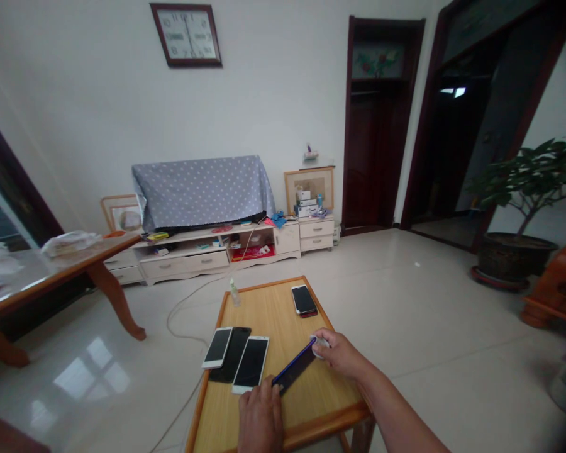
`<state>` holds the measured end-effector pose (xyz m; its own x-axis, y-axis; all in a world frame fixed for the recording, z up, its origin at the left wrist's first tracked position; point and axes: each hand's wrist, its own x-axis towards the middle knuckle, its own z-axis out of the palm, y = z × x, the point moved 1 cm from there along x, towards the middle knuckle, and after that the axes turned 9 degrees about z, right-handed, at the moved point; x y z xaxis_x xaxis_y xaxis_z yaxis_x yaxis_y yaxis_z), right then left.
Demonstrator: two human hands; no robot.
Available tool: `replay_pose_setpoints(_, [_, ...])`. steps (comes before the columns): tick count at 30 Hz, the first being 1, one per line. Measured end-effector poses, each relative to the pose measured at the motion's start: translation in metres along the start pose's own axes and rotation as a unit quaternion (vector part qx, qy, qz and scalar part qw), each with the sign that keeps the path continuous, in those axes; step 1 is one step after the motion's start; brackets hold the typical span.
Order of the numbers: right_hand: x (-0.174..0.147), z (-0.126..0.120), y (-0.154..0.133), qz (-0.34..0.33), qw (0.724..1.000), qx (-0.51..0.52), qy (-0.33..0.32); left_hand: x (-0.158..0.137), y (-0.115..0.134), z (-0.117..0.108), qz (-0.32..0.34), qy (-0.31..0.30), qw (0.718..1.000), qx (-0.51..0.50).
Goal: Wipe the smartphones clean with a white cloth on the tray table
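Note:
My left hand [261, 415] is closed on the lower end of a dark smartphone with a blue edge [296, 367], which is tilted above the small wooden table [321, 396]. At the phone's upper end, my right hand [337, 353] pinches a small white cloth or tissue [319, 345] against it. To the left lie a white phone with a dark screen [251, 363], a black phone [236, 353] and another white phone [217, 347], partly overlapping. Farther back, a white phone [303, 299] rests on a reddish one [312, 314].
A small clear bottle [234, 293] stands at the table's back left corner. Across the floor runs a pale cable [170, 314]. A larger table [70, 264] is on the left, and a potted plant [514, 251] is at right. A low cabinet [170, 267] lines the wall.

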<state>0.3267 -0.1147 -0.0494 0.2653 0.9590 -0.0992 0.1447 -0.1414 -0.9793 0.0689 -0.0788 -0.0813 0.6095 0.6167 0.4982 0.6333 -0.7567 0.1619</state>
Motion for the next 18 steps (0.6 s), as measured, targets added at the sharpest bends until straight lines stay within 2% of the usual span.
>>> replay_pose_setpoints(4, [-0.02,-0.007,-0.032,-0.073,0.992,-0.099,0.006,-0.003,-0.003,0.004,-0.004,0.026,0.999,-0.019])
replay_pose_setpoints(8, [-0.041,-0.002,-0.075,-0.085,0.974,-0.21,0.011,-0.007,-0.006,0.009,0.006,0.034,0.999,-0.032])
replay_pose_setpoints(13, [-0.056,0.026,-0.121,-0.095,0.918,-0.384,0.035,-0.013,-0.013,0.015,0.034,0.06,0.998,-0.015])
replay_pose_setpoints(18, [-0.061,0.065,-0.145,-0.086,0.863,-0.497,0.03,-0.013,-0.023,0.016,0.036,0.165,0.985,-0.038])
